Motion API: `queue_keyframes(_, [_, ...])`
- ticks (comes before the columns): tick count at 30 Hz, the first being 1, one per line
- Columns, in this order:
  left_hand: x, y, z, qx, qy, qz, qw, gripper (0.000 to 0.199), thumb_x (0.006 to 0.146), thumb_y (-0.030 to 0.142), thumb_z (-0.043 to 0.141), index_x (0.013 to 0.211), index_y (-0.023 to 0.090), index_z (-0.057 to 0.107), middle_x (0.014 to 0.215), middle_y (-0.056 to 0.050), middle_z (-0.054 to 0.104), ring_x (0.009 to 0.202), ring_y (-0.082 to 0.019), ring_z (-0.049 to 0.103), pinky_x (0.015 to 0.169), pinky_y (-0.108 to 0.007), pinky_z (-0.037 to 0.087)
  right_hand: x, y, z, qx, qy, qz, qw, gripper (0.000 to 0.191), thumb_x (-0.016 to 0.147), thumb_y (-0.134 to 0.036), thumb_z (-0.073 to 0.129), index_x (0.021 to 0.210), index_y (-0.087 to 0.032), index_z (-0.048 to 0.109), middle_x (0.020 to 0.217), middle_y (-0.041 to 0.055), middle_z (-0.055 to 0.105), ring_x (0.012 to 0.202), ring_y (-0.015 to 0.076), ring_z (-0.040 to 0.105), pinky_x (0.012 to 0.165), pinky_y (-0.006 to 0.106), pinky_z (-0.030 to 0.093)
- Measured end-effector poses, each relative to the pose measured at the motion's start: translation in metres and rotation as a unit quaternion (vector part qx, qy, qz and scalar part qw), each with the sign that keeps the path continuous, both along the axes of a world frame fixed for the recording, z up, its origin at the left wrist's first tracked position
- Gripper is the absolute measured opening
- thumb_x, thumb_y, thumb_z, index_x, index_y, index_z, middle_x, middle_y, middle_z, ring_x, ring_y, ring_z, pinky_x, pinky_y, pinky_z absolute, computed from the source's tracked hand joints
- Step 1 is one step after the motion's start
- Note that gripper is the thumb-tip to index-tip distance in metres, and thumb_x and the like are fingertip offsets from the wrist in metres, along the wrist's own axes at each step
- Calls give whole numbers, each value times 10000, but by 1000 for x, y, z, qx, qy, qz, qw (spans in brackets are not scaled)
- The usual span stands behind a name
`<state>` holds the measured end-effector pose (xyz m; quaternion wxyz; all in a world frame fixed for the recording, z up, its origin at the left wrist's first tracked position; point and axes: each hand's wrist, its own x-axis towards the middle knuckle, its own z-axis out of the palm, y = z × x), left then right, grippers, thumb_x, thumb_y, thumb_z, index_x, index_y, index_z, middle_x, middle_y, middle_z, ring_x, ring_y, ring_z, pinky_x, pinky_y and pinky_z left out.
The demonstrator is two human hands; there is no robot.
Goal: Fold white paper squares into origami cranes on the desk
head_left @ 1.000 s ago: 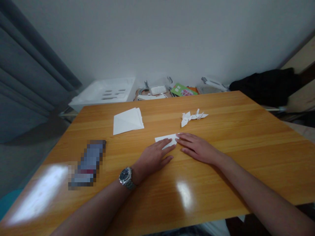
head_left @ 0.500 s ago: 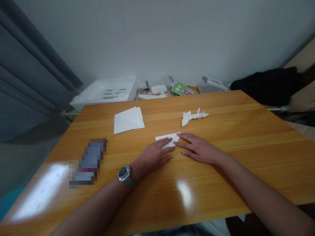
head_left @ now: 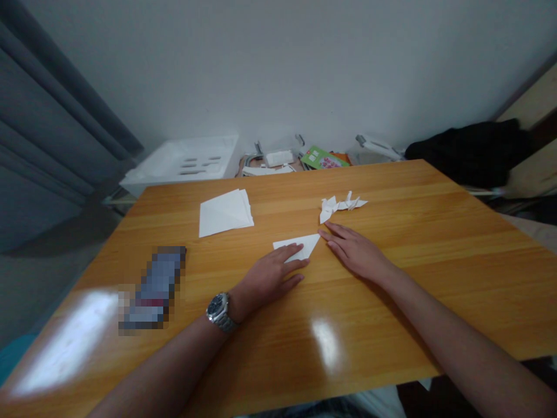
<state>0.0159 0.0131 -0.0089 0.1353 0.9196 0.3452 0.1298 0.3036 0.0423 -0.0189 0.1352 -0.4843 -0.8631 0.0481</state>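
From my station I log the folded paper [head_left: 309, 243] at mid-frame, flat on the desk [head_left: 435, 232]. Left hand [head_left: 272, 276] lies over its lower left, fingers extended, not gripping. Right hand [head_left: 354, 249], fingers outstretched, grips nothing; contact with the paper's right corner: cannot tell.

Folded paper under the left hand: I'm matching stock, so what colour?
Flat white folded paper, best in the head view.

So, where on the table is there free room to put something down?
Free: right of the origami cranes, and between the phone and left hand. Crowded: around the folded paper, with the right hand near the cranes.
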Motion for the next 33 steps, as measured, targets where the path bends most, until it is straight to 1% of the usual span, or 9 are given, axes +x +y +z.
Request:
queue_keyframes(6, [1,-1,0,9,17,4,1000,417,1017,414,501,1402,264,558,1597,-84,396,1469,-249,387,1217,-436,347,0,2,-2,10,-7,9,1000,501,1074,-369,301,1478,-169,521,1544,131,479,1406,279,470,1177,483,393])
queue_keyframes(9, [2,-2,1,6,21,5,1000,501,1021,410,493,1498,267,442,1601,-79,391,1480,-230,367,1224,-421,339,0,1,0,13,-11,10,1000,505,1074,-376,302,1476,-165,523,1542,138,481,1406,283,468,1175,485,394])
queue_keyframes(11, [3,-2,2,6,28,11,1000,532,1025,430,479,1528,276,397,1607,-71,382,1484,-228,360,1229,-425,330,-1,0,1,17,-10,10,1000,501,1073,-374,307,1470,-165,530,1538,142,485,1401,286,474,1170,488,398])
queue_keyframes(16, [2,-2,4,12,49,9,999,530,1031,492,437,1515,274,425,1624,-64,352,1502,-242,326,1260,-467,249,-2,-4,4,24,-2,17,1000,491,1067,-384,336,1460,-169,537,1535,145,487,1397,288,480,1161,498,408])
queue_keyframes(19, [0,-2,4,14,49,0,999,555,1035,496,423,1542,275,379,1638,-63,320,1513,-239,303,1257,-466,254,-4,-8,9,28,4,45,999,483,1062,-399,368,1474,-194,517,1570,130,444,1429,289,438,1164,525,394])
queue_keyframes(22, [-1,-1,4,15,45,-7,999,564,1035,495,422,1554,285,354,1640,-60,316,1515,-241,297,1253,-466,262,-9,-12,13,24,6,97,995,467,1057,-402,401,1478,-230,510,1601,104,400,1472,281,374,1184,536,356])
queue_keyframes(26, [-3,1,4,7,43,-17,999,558,1037,484,421,1551,275,360,1631,-72,335,1513,-239,302,1250,-459,270,-13,-15,12,5,12,149,989,466,1058,-402,413,1489,-246,497,1590,102,419,1459,260,401,1189,506,358])
queue_keyframes(29, [-5,2,4,3,33,-27,999,527,1031,483,437,1518,282,415,1621,-72,356,1516,-243,295,1246,-468,278,-13,-16,11,-13,15,161,987,461,1055,-413,422,1477,-255,516,1576,92,440,1452,253,415,1199,491,347])
queue_keyframes(33, [-6,3,4,4,20,-31,999,489,1028,454,459,1487,284,461,1627,-70,345,1512,-246,303,1240,-477,287,-12,-17,15,-38,8,167,985,465,1037,-442,468,1478,-301,511,1596,71,403,1477,266,371,1209,522,320])
